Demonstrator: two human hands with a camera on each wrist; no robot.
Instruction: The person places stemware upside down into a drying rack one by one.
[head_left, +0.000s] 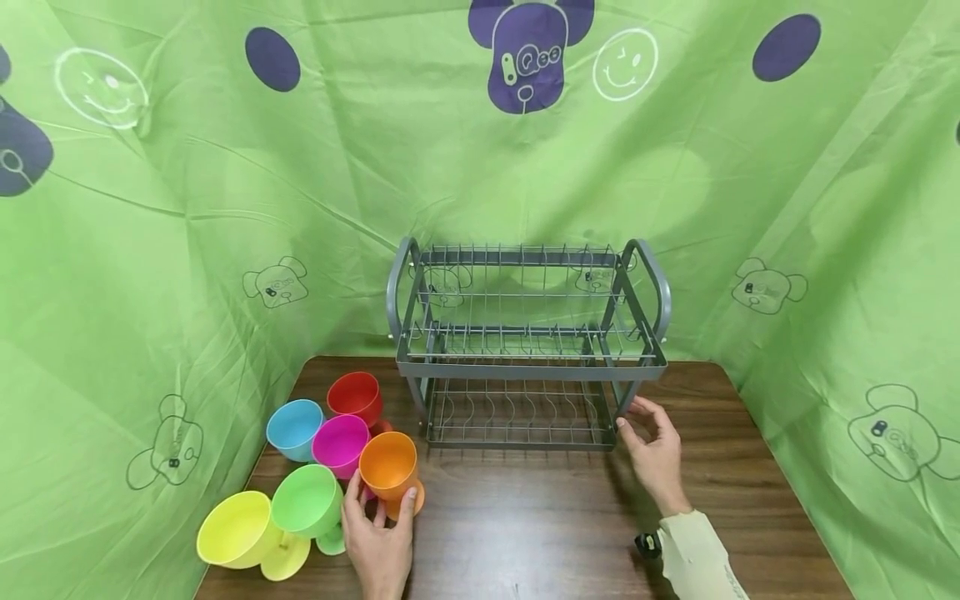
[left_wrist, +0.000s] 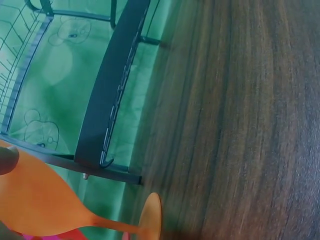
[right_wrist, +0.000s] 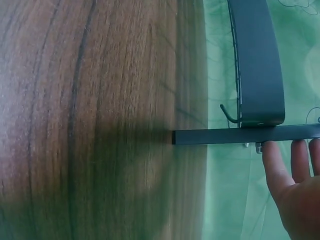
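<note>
My left hand grips an orange footed dessert cup around its bowl, thumb on the right side and fingers on the left. In the left wrist view, the orange cup's round foot is right at the wooden tabletop. Beside the rack, my right hand rests its fingertips against the right side of a grey two-tier dish rack. The right wrist view shows those fingers fairly straight, touching the rack's side bar.
Left of the orange cup stand red, blue, magenta and green cups. A yellow cup leans at the front left. Green printed cloth surrounds the wooden table at the back and sides.
</note>
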